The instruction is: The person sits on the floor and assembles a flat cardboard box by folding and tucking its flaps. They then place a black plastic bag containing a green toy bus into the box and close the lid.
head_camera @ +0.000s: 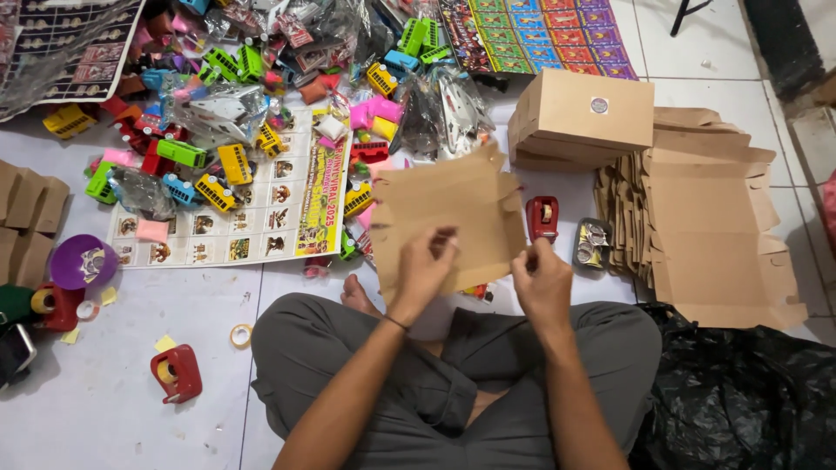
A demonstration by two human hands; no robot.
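Bare forearms and feet, grey trousers (pixel 453 383), a thin dark band (pixel 397 323) round the left wrist

I see both forearms reaching forward over crossed legs, my left hand (pixel 424 265) and right hand (pixel 542 283) raised, fingers curled in a pinch.

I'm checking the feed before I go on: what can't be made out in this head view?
- Far face of the flat cardboard sheet: turned away from the camera.
- Left hand and right hand fingertips: partly behind the sheet's edge.
- Contents of the closed cardboard box: hidden by its lid.
- Black plastic bag: cut off by the right and lower edges.
- Pictures on the printed sheet: too small.
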